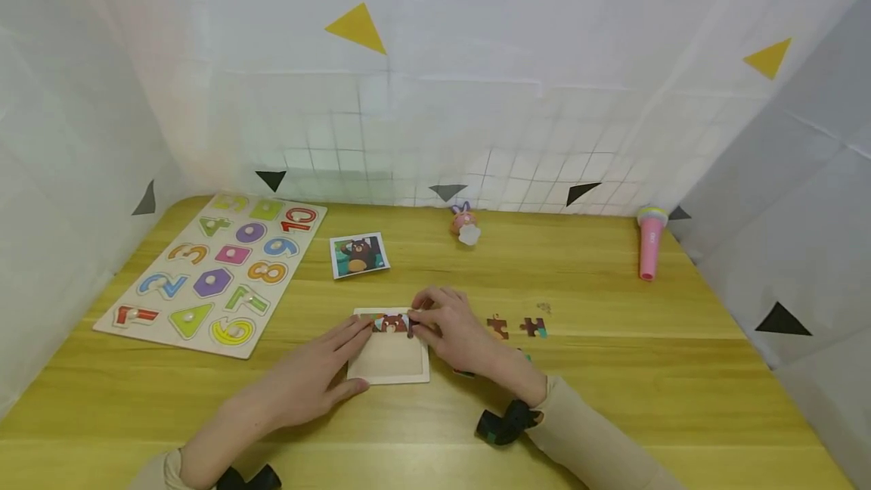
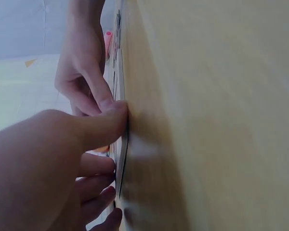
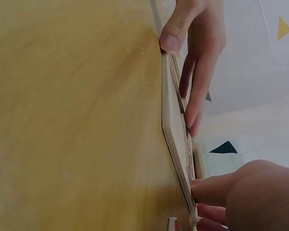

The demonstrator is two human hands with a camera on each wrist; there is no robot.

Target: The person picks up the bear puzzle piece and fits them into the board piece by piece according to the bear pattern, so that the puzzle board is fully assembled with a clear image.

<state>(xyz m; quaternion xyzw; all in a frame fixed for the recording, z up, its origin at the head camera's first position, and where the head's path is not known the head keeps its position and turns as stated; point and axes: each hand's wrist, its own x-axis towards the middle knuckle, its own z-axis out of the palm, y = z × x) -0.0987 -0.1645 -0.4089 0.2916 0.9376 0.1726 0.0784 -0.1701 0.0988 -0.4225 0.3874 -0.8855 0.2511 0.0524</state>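
A small wooden puzzle tray (image 1: 388, 358) lies flat in front of me. Joined bear-face puzzle pieces (image 1: 391, 324) fill a strip along its far side, and the bare base shows below them. My left hand (image 1: 299, 380) rests at the tray's left side, its straight fingertips on the upper left corner and its thumb against the near left edge. At the upper right corner my right hand (image 1: 457, 333) pinches a dark puzzle piece (image 1: 411, 326) between thumb and forefinger. That piece is mostly covered by the fingers.
Loose puzzle pieces (image 1: 533, 327) lie right of the tray, some partly hidden by my right forearm. A bear picture card (image 1: 359, 255) lies behind it. Left is a number-and-shape board (image 1: 197, 278). A small pink toy (image 1: 465, 224) and a pink microphone (image 1: 650, 244) stand farther back.
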